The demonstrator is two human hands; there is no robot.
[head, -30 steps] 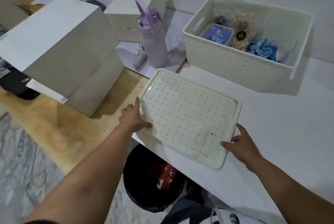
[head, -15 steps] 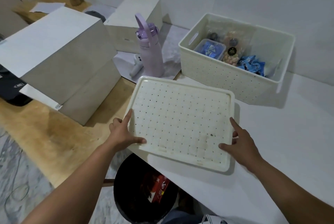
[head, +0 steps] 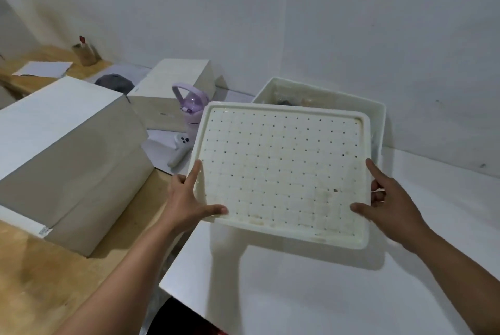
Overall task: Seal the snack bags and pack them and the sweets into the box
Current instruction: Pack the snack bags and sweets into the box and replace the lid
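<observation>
Lid [head: 281, 169]: cream plastic, perforated, woven-look texture, matt.
Tabletop [head: 311, 288]: white, smooth.
Bottle [head: 192, 107]: lilac plastic, glossy.

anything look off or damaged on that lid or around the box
Nothing broken or spilled. The lid, held by the left hand and right hand, shows a small dark speck and yellowish staining near its lower right, so it looks dirty rather than damaged. The box behind it is mostly hidden.
</observation>
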